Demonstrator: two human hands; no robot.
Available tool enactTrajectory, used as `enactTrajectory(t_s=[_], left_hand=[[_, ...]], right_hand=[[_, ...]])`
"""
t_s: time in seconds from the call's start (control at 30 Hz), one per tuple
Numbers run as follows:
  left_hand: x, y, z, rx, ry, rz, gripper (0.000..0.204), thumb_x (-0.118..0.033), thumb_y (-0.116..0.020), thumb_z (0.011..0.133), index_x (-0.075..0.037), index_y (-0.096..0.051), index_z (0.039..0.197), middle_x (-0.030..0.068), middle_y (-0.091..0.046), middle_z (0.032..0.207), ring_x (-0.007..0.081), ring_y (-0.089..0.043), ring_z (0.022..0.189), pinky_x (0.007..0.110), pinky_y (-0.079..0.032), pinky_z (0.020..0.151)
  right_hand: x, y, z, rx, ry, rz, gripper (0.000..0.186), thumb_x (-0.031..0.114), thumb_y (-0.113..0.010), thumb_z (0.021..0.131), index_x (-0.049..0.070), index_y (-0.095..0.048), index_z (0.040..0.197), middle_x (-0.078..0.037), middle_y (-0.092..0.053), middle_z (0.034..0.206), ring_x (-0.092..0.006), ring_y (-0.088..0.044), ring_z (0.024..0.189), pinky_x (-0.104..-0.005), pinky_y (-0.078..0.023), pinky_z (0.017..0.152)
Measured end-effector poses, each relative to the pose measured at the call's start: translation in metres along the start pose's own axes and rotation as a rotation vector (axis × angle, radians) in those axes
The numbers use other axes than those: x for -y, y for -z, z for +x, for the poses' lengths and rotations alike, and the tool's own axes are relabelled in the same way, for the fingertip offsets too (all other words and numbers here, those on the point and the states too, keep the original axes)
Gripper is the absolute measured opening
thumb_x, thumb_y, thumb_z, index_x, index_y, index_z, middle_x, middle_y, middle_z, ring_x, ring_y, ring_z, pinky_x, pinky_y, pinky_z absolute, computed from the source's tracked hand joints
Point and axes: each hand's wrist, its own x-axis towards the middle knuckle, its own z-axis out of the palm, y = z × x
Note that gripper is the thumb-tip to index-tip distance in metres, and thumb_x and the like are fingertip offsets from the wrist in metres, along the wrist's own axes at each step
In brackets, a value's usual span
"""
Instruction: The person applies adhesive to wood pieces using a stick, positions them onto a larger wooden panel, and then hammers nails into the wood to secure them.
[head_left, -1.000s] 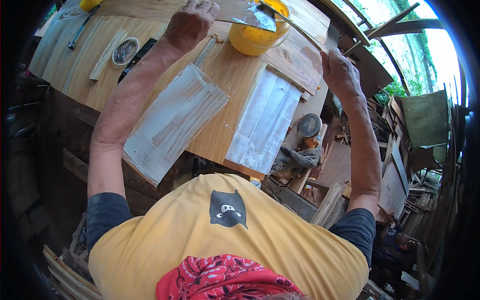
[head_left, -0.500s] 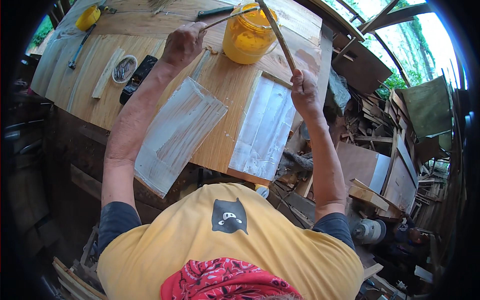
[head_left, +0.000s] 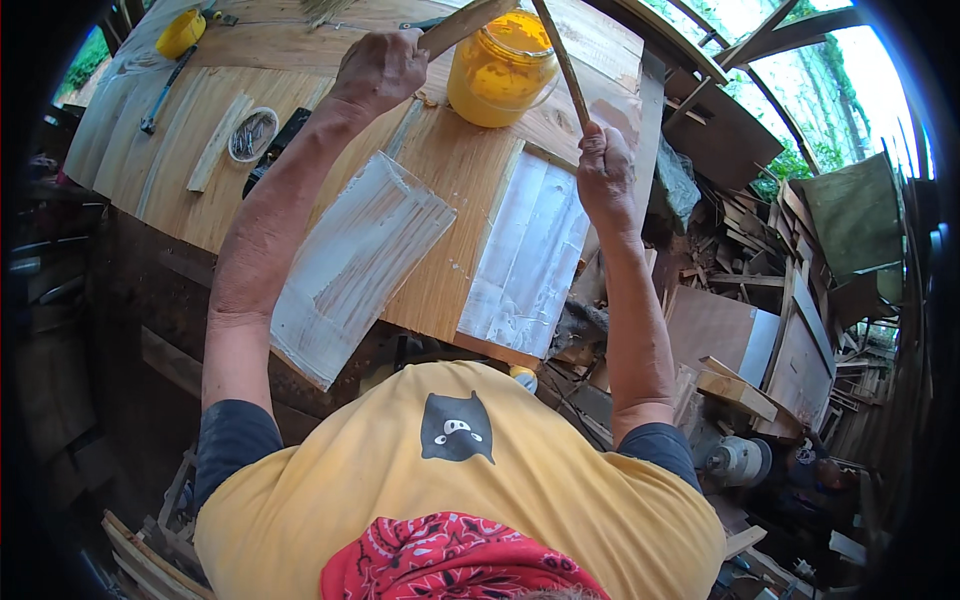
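Note:
Over the bucket's near left, my left hand (head_left: 380,75) grips a flat wooden slat (head_left: 455,28) raised toward the upper edge. My right hand (head_left: 605,175) is closed on a long wooden stick (head_left: 567,75) that slants up beside the yellow bucket (head_left: 490,85), which has yellowish contents and smeared walls. Below my hands, two boards with streaky white coating lie on the wooden work surface (head_left: 425,270): one angled (head_left: 360,265), one framed by a wooden edge (head_left: 520,250).
A cup of nails (head_left: 252,135), black case (head_left: 275,150), hammer-like tool (head_left: 160,105) and small yellow container (head_left: 178,35) are on the left. Scrap panels (head_left: 720,320) crowd the right; a person (head_left: 810,465) is partly visible at lower right.
My right hand and stick have moved left toward the bucket. The slat in my left hand has tilted, edge-on half a second ago and showing its flat face now.

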Motion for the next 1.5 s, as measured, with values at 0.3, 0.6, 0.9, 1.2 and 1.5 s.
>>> enactTrajectory(t_s=[0.3, 0.6, 0.9, 1.2, 1.5], left_hand=[[-0.07, 0.036, 0.028, 0.371, 0.745, -0.816, 0.029, -0.025, -0.065, 0.096, 0.004, -0.068, 0.092, 0.0109, -0.069, 0.074, 0.0148, -0.066, 0.053, 0.029, -0.054, 0.047], [-0.114, 0.049, 0.012, 0.283, 0.91, -1.198, 0.031, -0.021, -0.067, 0.096, 0.009, -0.067, 0.093, 0.0145, -0.07, 0.075, 0.0167, -0.068, 0.053, 0.03, -0.055, 0.047], [-0.085, 0.064, -0.008, 0.131, 0.938, -1.093, 0.026, -0.019, -0.068, 0.094, 0.007, -0.065, 0.094, 0.0114, -0.068, 0.074, 0.0145, -0.067, 0.053, 0.028, -0.054, 0.045], [-0.077, 0.065, -0.027, 0.213, 0.967, -1.061, 0.029, -0.025, -0.068, 0.095, 0.004, -0.067, 0.098, 0.0081, -0.067, 0.074, 0.0139, -0.068, 0.056, 0.029, -0.055, 0.051], [-0.065, 0.082, 0.029, 0.29, 0.668, -0.721, 0.03, -0.019, -0.068, 0.095, 0.005, -0.07, 0.113, 0.0071, -0.069, 0.08, 0.0119, -0.064, 0.064, 0.03, -0.052, 0.056]], right_hand=[[0.026, -0.024, -0.027, -0.039, -0.141, 0.278, 0.042, 0.036, -0.048, 0.114, 0.003, -0.062, 0.093, -0.003, -0.054, 0.074, -0.0147, -0.048, 0.07, -0.035, -0.042, 0.064], [0.031, -0.058, -0.023, -0.065, -0.252, 0.166, 0.038, 0.034, -0.051, 0.111, 0.0, -0.055, 0.095, -0.03, -0.059, 0.082, -0.0513, -0.057, 0.079, -0.0552, -0.046, 0.073], [0.024, 0.066, 0.057, 0.351, -0.081, -0.53, 0.048, 0.047, -0.044, 0.11, 0.003, -0.064, 0.111, -0.027, -0.069, 0.114, -0.0467, -0.063, 0.115, -0.0527, -0.05, 0.098], [0.085, 0.158, 0.078, 0.487, -0.044, -0.916, 0.049, 0.051, -0.043, 0.11, 0.008, -0.066, 0.11, -0.017, -0.072, 0.113, -0.0383, -0.067, 0.112, -0.0509, -0.052, 0.095], [0.094, 0.104, 0.148, 0.312, 0.375, -0.925, 0.039, 0.046, -0.062, 0.104, 0.006, -0.064, 0.105, -0.016, -0.071, 0.094, -0.0324, -0.069, 0.091, -0.046, -0.052, 0.081]])
